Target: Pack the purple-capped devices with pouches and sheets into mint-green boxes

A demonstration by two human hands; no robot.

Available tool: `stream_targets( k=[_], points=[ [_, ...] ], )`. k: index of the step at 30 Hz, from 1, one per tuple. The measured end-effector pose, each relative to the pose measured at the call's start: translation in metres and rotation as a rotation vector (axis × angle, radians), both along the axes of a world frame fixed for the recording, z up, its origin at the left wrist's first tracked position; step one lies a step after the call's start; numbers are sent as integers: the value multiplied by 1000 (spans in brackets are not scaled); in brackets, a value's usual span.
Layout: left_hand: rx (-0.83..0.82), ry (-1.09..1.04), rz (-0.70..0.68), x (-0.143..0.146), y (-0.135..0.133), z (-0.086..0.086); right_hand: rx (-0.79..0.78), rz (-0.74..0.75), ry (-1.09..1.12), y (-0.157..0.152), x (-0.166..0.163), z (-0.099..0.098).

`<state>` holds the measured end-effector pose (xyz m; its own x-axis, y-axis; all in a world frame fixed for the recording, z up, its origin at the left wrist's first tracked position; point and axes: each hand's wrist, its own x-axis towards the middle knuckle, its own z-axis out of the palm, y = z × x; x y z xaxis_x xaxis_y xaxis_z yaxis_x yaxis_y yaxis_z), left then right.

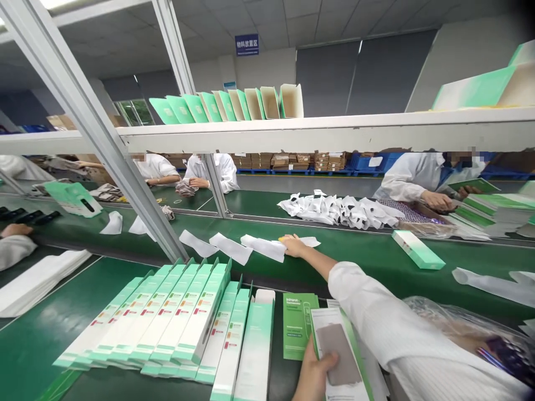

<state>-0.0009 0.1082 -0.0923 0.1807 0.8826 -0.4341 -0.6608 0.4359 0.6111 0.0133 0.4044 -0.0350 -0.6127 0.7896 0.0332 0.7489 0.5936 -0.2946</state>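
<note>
My left hand (313, 370) grips a small stack: a white printed leaflet with a green edge (324, 317) and, on top, a flat grey rectangular piece (339, 353) under my thumb. Stretched over the belt, my right hand (295, 246) has its fingers together at the end of a thin white strip-like pouch (263, 247); a yellow covering shows at a fingertip. Another white strip (311, 241) lies partly behind this hand. Beside my left hand is a green infrared thermometer booklet (296, 328). Rows of green-and-white cartons (167, 312) lie to its left, flaps raised.
A green conveyor belt (363, 262) crosses ahead, carrying a closed carton (418, 249). Overhead runs a white shelf (334, 131) with open boxes (251, 104); a slanted metal post (125, 184) stands left. Co-workers sit across, near a white pouch heap (334, 210).
</note>
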Motion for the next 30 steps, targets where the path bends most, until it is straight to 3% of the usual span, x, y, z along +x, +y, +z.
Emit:
stream_targets(
  k=[3, 6, 9, 13, 16, 20, 25, 27, 30],
  points=[
    [8, 10, 29, 0, 3, -2, -52, -44, 102, 3, 0, -8],
    [-16, -4, 16, 0, 2, 5, -87, -150, 285, 0, 25, -5],
    [-23, -8, 6, 0, -1, 14, -101, -301, 545, -6, 68, 13],
    [19, -5, -12, -1, -8, 22, -161, -417, 933, -33, 135, 54],
    [65, 18, -27, -5, -13, 25, -294, -382, 1167, -76, 173, 81],
    [176, 49, -70, -9, -22, 31, -536, -269, 1341, -157, 190, 102],
    [537, 178, -443, -6, -46, 59, -781, -172, 1403, -245, 178, 112],
    [685, 248, -586, -2, -56, 74, -810, -153, 1468, -267, 171, 115],
    [762, 297, -703, 6, -69, 90, -755, -139, 1639, -293, 159, 119]
  ],
)
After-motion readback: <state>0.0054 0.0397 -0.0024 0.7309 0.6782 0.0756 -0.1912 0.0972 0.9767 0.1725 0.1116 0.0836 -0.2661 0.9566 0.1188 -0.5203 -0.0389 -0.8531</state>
